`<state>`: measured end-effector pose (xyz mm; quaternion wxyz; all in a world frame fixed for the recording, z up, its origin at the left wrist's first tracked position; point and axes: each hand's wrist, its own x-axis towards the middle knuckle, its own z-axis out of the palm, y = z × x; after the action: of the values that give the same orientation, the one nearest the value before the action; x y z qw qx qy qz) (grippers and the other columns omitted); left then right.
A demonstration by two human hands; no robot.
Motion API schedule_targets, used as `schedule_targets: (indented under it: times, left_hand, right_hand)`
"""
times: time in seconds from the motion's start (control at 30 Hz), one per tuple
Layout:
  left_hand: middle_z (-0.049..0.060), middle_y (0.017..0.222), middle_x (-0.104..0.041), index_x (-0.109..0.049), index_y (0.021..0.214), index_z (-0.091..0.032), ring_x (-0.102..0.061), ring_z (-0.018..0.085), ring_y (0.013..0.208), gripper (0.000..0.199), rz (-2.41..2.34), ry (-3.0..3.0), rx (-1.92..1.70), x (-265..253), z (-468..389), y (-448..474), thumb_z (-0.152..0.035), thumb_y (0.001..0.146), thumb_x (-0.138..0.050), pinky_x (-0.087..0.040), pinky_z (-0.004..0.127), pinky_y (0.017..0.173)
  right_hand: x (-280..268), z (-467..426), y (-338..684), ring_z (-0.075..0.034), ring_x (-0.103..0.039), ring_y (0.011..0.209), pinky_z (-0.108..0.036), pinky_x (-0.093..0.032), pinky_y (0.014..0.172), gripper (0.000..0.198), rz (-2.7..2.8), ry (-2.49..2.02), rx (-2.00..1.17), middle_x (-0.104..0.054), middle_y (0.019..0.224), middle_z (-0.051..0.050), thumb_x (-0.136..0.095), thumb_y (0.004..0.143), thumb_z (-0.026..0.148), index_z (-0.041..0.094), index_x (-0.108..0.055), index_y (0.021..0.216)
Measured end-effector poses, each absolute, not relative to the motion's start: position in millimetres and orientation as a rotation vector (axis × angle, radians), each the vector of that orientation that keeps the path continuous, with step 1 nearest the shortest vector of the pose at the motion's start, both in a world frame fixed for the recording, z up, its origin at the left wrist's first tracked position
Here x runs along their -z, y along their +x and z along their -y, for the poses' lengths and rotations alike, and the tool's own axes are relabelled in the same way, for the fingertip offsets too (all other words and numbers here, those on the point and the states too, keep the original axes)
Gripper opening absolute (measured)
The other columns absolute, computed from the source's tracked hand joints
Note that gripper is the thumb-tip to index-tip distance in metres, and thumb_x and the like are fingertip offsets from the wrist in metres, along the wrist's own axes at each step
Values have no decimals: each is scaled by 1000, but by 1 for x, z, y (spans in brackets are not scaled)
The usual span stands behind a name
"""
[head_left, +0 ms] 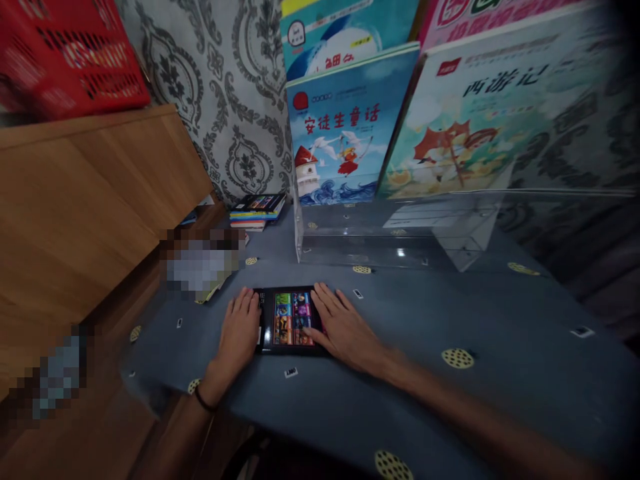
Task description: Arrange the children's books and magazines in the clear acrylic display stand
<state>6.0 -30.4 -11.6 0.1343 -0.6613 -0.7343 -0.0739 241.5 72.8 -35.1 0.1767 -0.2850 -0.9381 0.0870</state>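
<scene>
A black book [294, 319] with a grid of small colourful pictures on its cover lies flat on the cloth-covered table [320, 400]. My left hand [240, 328] rests on the book's left edge, its fingers stretched out and pointing away from me. Over the right edge lies my right hand [346, 328], flat, with the thumb spread onto the cover. Both hands hide parts of the book's sides. A dark band [204, 399] circles my left wrist.
Beyond the book stands a clear acrylic rack [370, 250] with upright picture books [345, 140]. A small stack of books [257, 210] sits at the back left, near a blurred-out item [200, 267]. Left are a wooden cabinet [100, 220] and a red basket [85, 60].
</scene>
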Motion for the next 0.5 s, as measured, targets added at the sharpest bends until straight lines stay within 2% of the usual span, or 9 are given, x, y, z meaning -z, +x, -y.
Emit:
schedule_targets:
  times: [0.13, 0.37, 0.5]
  left_hand:
    - [17, 153, -47, -44, 146, -13, -39, 28, 146, 48, 2144, -2048, 228, 15, 12, 25, -32, 103, -32, -37, 53, 116]
    - [11, 161, -36, -35, 153, -21, -29, 23, 151, 52, 1996, -2346, 143, 5, 15, 50, -39, 104, -32, -30, 53, 120]
    - [16, 160, -36, -33, 154, -18, -29, 26, 150, 56, 2162, -2191, 119, 3, 18, 26, -42, 103, -34, -29, 58, 119]
  right_hand:
    - [36, -73, 239, -32, -27, 150, -54, -28, 120, 80, 2668, -826, -254, -35, 159, -21, -31, 98, 64, 7, -31, 155]
    - [35, -72, 240, -32, -25, 151, -55, -28, 120, 78, 2698, -824, -235, -36, 158, -22, -27, 100, 62, 6, -35, 153]
    - [33, -72, 240, -32, -26, 150, -55, -28, 120, 78, 2677, -824, -240, -35, 158, -22, -27, 99, 62, 6, -34, 154]
